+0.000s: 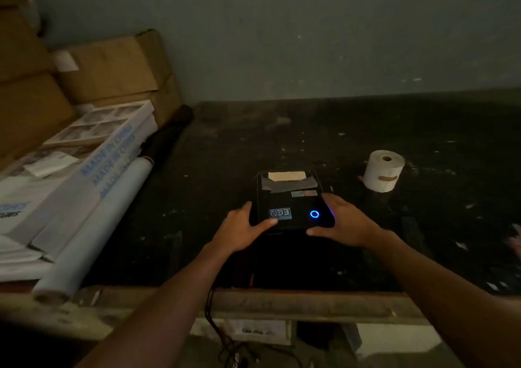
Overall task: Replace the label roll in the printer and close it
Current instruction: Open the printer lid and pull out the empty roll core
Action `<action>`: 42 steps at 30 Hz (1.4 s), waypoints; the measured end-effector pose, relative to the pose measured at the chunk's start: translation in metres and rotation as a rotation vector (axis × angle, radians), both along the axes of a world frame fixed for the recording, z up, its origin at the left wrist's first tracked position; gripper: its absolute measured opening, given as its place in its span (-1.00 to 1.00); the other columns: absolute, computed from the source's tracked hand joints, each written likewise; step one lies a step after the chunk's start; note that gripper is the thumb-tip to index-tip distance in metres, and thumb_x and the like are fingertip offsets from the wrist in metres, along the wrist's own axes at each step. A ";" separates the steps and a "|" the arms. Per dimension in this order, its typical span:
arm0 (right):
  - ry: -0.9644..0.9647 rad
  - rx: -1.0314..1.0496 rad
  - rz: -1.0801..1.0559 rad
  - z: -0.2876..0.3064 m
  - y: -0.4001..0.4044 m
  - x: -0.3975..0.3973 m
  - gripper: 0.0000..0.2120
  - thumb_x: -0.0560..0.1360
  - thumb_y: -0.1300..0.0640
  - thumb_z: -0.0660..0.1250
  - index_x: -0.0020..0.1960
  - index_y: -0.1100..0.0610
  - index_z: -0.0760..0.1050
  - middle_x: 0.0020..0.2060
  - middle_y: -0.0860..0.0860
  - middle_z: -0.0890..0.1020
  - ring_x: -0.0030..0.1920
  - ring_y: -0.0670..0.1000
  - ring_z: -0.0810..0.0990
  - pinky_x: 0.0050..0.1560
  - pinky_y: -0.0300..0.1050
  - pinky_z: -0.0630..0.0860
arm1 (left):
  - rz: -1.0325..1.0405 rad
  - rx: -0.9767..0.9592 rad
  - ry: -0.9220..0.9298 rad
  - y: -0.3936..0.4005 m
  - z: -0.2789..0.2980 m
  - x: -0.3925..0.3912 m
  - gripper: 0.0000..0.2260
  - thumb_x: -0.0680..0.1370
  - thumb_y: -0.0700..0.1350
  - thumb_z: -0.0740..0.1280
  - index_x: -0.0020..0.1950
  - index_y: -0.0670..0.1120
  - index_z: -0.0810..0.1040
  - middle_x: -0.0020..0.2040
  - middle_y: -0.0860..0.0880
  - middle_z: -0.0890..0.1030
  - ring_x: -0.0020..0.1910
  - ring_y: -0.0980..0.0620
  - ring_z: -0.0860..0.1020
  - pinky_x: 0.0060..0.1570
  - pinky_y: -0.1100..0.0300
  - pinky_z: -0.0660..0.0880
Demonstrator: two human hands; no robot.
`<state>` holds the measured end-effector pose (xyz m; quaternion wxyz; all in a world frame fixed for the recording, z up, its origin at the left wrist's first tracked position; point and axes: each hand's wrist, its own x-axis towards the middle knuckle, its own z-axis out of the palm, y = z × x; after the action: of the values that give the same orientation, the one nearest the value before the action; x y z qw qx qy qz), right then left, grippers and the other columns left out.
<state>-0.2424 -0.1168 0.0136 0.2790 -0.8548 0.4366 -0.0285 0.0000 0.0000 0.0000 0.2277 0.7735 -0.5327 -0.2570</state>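
Observation:
A small black label printer sits in the middle of a dark table, lid down, with a glowing blue ring button and a strip of paper showing at its far end. My left hand grips its near left side, thumb on the top. My right hand holds its near right side. A white label roll stands upright on the table to the right, beyond my right hand, untouched.
Flat white boxes and a long white paper tube lie at the left. Cardboard cartons are stacked behind them against the wall. A black cable hangs over the table's worn front edge.

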 end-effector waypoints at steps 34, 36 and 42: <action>-0.173 0.099 -0.088 -0.030 0.002 0.008 0.26 0.11 -0.21 0.54 0.50 0.04 -0.23 0.53 0.04 -0.07 0.50 0.06 -0.02 0.44 0.09 0.02 | -0.084 0.109 0.234 -0.002 -0.021 -0.006 -0.03 0.20 0.43 0.38 0.47 0.24 -0.03 0.42 0.00 0.39 0.35 0.01 0.40 0.26 0.08 0.35; -0.159 0.108 -0.083 -0.029 0.001 0.008 0.26 0.11 -0.22 0.54 0.50 0.04 -0.23 0.53 0.04 -0.08 0.50 0.07 -0.01 0.44 0.11 0.03 | -0.084 0.103 0.226 -0.003 -0.022 -0.006 -0.02 0.18 0.45 0.37 0.47 0.25 -0.03 0.42 0.01 0.39 0.35 0.02 0.40 0.29 0.06 0.36; -0.167 0.113 -0.077 -0.029 0.002 0.009 0.26 0.10 -0.22 0.54 0.50 0.03 -0.22 0.53 0.04 -0.05 0.50 0.06 -0.01 0.46 0.12 0.04 | -0.097 0.092 0.218 -0.004 -0.024 -0.006 -0.03 0.18 0.46 0.36 0.46 0.25 -0.03 0.42 0.02 0.39 0.35 0.04 0.40 0.27 0.08 0.37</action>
<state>-0.2336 -0.1151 -0.0151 0.3608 -0.8150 0.4452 -0.0857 -0.0057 -0.0036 -0.0237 0.2359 0.7240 -0.5290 -0.3746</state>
